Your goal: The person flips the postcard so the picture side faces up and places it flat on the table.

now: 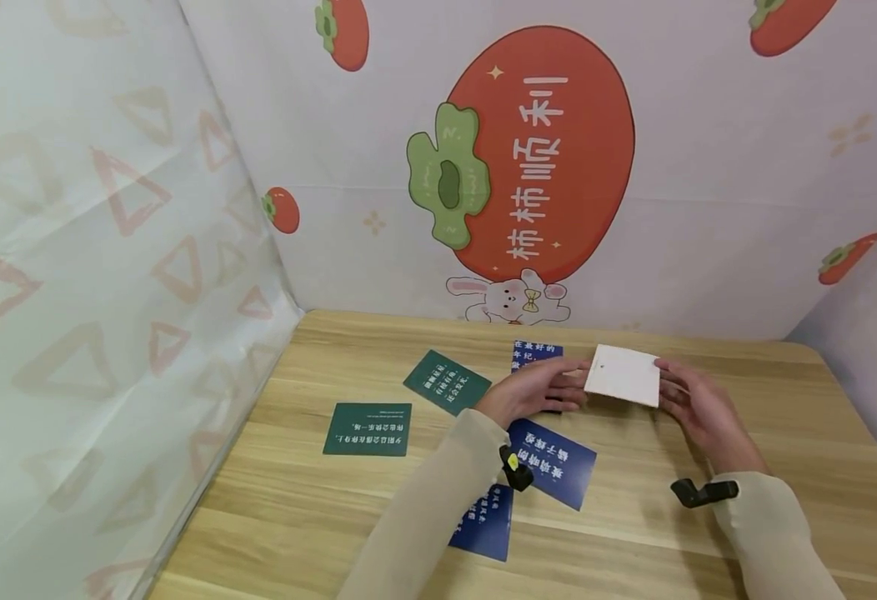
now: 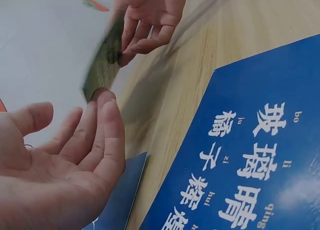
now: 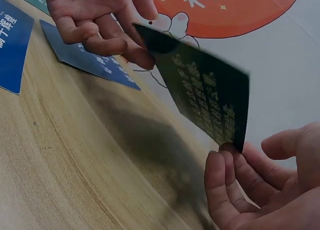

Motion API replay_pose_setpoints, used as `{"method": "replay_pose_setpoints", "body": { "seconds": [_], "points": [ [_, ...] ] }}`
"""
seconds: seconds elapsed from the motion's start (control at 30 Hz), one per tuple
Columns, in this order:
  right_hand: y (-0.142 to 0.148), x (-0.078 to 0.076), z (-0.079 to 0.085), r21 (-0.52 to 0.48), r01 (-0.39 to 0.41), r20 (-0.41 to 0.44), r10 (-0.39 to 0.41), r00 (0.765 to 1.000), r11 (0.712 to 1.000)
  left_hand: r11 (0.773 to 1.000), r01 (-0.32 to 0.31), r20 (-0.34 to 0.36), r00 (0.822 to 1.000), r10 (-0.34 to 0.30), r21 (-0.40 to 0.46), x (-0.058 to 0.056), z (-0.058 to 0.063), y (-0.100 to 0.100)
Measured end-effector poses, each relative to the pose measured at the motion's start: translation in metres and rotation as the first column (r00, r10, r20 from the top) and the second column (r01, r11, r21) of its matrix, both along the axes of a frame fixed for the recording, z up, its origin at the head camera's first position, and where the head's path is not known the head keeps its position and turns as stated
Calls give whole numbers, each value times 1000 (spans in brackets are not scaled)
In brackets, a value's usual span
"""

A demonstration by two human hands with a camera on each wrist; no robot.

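Note:
A square card (image 1: 622, 376) is off the table between my two hands, its white side up in the head view. Its dark green underside with lettering (image 3: 205, 89) shows in the right wrist view, tilted. My left hand (image 1: 532, 390) touches the card's left side with extended fingertips; its thumb (image 2: 37, 117) stands apart. At the opposite side my right hand (image 1: 709, 414) holds the card by its edge, one digit by the upper corner and curled fingertips (image 3: 216, 165) against the green face. Below my left hand lies a blue card (image 1: 554, 462) with white characters.
Two green cards (image 1: 367, 429) (image 1: 446, 382) lie to the left on the wooden table (image 1: 273, 517). Another blue card (image 1: 536, 352) is partly hidden behind my left hand, and one more (image 1: 487, 529) lies beneath my left sleeve. A printed curtain (image 1: 701, 208) hangs behind the table.

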State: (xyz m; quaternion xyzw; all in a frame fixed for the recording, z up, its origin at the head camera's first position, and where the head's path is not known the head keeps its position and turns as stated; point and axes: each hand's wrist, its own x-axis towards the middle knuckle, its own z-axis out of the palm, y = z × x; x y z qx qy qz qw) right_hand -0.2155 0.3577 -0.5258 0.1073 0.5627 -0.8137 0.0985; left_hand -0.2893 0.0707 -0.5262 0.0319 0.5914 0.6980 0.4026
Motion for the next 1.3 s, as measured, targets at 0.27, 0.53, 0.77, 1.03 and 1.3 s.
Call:
{"method": "replay_pose_setpoints", "body": {
  "seconds": [0.27, 0.53, 0.77, 1.03, 1.3],
  "points": [
    [-1, 4, -3, -110, 63, -32, -67, 997, 992, 999, -4, 24, 1000, 3, 44, 0, -2, -3],
    [0, 5, -4, -152, 99, -21, -103, 994, 983, 999, -32, -1, 999, 32, 31, 0, -5, -3],
    [0, 4, -7, -120, 101, -12, -103, 995, 988, 999, -40, 1, 999, 40, 24, -1, -5, -3],
    [2, 6, -13, -97, 105, -55, -111, 992, 990, 999, -40, -11, 999, 41, 4, -1, -5, -2],
    [4, 7, -18, -97, 107, -78, -115, 990, 989, 999, -41, -15, 999, 41, -8, -1, -7, -1]
  ]
}}
